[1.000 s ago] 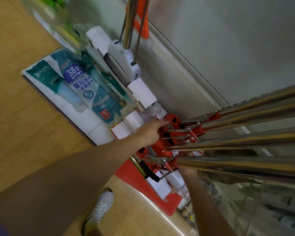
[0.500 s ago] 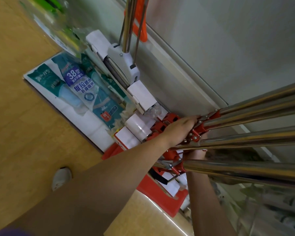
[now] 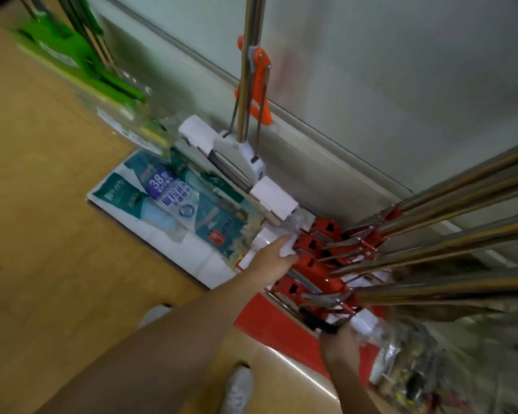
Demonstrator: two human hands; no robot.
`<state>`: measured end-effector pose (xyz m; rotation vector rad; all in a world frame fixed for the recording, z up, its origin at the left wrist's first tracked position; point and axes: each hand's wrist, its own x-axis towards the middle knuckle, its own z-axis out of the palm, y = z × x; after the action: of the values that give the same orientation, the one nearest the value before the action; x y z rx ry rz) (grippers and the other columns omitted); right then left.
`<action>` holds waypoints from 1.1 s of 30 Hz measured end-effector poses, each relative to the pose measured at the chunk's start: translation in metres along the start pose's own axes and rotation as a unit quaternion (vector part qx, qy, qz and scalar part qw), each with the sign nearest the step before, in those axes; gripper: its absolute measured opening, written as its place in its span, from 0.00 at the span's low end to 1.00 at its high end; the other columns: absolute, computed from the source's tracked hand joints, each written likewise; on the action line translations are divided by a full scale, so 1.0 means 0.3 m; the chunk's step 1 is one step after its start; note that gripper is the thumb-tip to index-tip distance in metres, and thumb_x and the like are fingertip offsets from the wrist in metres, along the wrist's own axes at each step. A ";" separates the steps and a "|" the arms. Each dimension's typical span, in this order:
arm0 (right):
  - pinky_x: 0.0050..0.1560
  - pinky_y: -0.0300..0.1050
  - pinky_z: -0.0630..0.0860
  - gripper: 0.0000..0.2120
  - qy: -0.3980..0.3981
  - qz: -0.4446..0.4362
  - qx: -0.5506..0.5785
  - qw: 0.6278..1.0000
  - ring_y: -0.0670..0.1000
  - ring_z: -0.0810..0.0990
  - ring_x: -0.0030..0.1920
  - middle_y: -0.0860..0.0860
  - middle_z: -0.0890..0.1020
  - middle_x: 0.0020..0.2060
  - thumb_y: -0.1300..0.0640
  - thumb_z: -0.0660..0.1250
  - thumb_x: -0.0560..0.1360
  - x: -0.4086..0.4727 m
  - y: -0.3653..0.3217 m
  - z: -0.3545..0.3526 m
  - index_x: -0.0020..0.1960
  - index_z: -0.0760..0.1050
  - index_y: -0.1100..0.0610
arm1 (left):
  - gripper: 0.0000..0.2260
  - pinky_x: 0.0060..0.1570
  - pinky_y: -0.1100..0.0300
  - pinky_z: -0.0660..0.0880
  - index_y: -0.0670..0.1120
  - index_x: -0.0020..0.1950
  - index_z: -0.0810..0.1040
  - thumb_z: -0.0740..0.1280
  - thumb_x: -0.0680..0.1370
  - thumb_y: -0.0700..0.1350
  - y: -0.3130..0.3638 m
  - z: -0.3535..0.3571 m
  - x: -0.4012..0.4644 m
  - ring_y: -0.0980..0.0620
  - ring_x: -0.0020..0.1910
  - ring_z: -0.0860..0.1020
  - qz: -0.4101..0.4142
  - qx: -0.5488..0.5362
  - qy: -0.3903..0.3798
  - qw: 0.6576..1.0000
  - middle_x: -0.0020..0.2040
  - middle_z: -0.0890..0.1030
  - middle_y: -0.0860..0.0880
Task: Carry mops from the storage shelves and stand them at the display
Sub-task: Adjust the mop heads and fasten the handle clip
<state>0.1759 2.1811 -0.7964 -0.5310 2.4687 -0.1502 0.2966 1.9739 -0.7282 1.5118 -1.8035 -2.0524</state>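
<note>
A bundle of red-headed mops [image 3: 326, 258] is being held with its heads down on the floor by the wall at about 4 o'clock from frame centre, the steel handles [image 3: 461, 234] fanning out toward 3 o'clock. The white sponge end of the bundle is being gripped by the left hand [image 3: 274, 261], fingers curled on it, while the lower end at 5 o'clock is being gripped by the right hand [image 3: 340, 345], though its fingers are largely hidden. A white-headed mop [image 3: 237, 165] is being leaned upright against the wall at 12 o'clock, with a packaged mop head [image 3: 174, 210] lying flat at 9 o'clock of the bundle and green mops [image 3: 69, 55] at 10 o'clock.
</note>
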 end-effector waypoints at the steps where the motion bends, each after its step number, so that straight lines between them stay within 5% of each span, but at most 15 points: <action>1: 0.49 0.46 0.73 0.04 -0.068 -0.004 -0.020 0.997 0.60 0.81 0.51 0.56 0.80 0.41 0.61 0.61 0.76 -0.067 -0.041 0.021 0.44 0.73 0.57 | 0.26 0.56 0.66 0.68 0.54 0.80 0.63 0.66 0.82 0.47 -0.019 -0.052 -0.006 0.53 0.66 0.71 -0.007 0.014 0.005 1.000 0.76 0.68 0.50; 4: 0.42 0.48 0.72 0.12 -0.174 -0.033 0.047 0.983 0.54 0.76 0.39 0.49 0.72 0.30 0.60 0.62 0.77 -0.149 -0.228 0.134 0.35 0.67 0.54 | 0.26 0.67 0.59 0.68 0.52 0.79 0.64 0.66 0.81 0.45 -0.039 -0.208 -0.006 0.47 0.72 0.70 0.004 0.041 0.028 0.999 0.74 0.71 0.47; 8: 0.47 0.54 0.76 0.11 -0.076 -0.072 0.294 0.950 0.55 0.79 0.40 0.52 0.80 0.37 0.50 0.66 0.75 -0.133 -0.599 0.141 0.42 0.74 0.57 | 0.20 0.60 0.66 0.73 0.51 0.73 0.70 0.66 0.81 0.48 -0.015 -0.423 0.008 0.52 0.62 0.77 0.018 0.052 0.068 0.996 0.68 0.75 0.49; 11: 0.46 0.49 0.76 0.09 -0.051 -0.071 0.378 0.922 0.51 0.80 0.41 0.50 0.80 0.39 0.51 0.65 0.77 -0.105 -0.836 0.085 0.47 0.75 0.57 | 0.23 0.68 0.57 0.70 0.47 0.77 0.67 0.65 0.83 0.43 0.015 -0.564 0.020 0.49 0.70 0.72 0.029 0.037 0.090 0.995 0.73 0.73 0.47; 16: 0.52 0.53 0.79 0.03 -0.016 -0.052 0.429 0.902 0.56 0.81 0.49 0.55 0.83 0.47 0.54 0.64 0.79 -0.046 -1.039 0.047 0.49 0.75 0.52 | 0.23 0.70 0.54 0.68 0.47 0.78 0.66 0.64 0.83 0.42 0.057 -0.719 0.020 0.48 0.72 0.70 0.037 0.045 0.088 0.994 0.74 0.71 0.46; 20: 0.48 0.52 0.79 0.02 -0.013 -0.037 0.437 0.898 0.55 0.81 0.48 0.53 0.82 0.47 0.53 0.63 0.79 -0.051 -1.078 0.057 0.49 0.74 0.50 | 0.23 0.58 0.66 0.71 0.46 0.78 0.66 0.64 0.83 0.42 0.059 -0.784 0.035 0.51 0.69 0.71 0.034 0.063 0.072 0.995 0.75 0.71 0.47; 23: 0.45 0.48 0.78 0.05 -0.016 -0.023 0.429 0.903 0.54 0.81 0.48 0.53 0.82 0.47 0.53 0.63 0.80 -0.068 -1.076 0.065 0.52 0.75 0.54 | 0.23 0.69 0.56 0.68 0.46 0.78 0.66 0.64 0.83 0.42 0.065 -0.798 0.046 0.48 0.71 0.71 0.033 0.058 0.066 0.996 0.75 0.71 0.46; 27: 0.41 0.43 0.75 0.06 -0.020 -0.016 0.417 0.908 0.52 0.81 0.48 0.53 0.82 0.49 0.52 0.63 0.81 -0.071 -1.073 0.045 0.53 0.74 0.55 | 0.23 0.68 0.54 0.68 0.48 0.78 0.65 0.63 0.83 0.43 0.092 -0.783 0.049 0.48 0.72 0.70 0.039 0.055 0.059 0.996 0.75 0.70 0.47; 33: 0.49 0.50 0.78 0.06 -0.008 -0.024 0.406 0.913 0.55 0.81 0.50 0.51 0.81 0.47 0.52 0.62 0.81 -0.082 -1.066 0.009 0.52 0.74 0.54 | 0.23 0.72 0.50 0.67 0.46 0.78 0.66 0.63 0.83 0.42 0.097 -0.741 0.034 0.48 0.72 0.71 0.033 0.056 0.055 0.996 0.74 0.71 0.46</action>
<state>0.3037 1.8990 -0.7131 -0.2146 2.1106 -1.1204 0.4192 1.7916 -0.6821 1.5364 -1.9272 -1.8303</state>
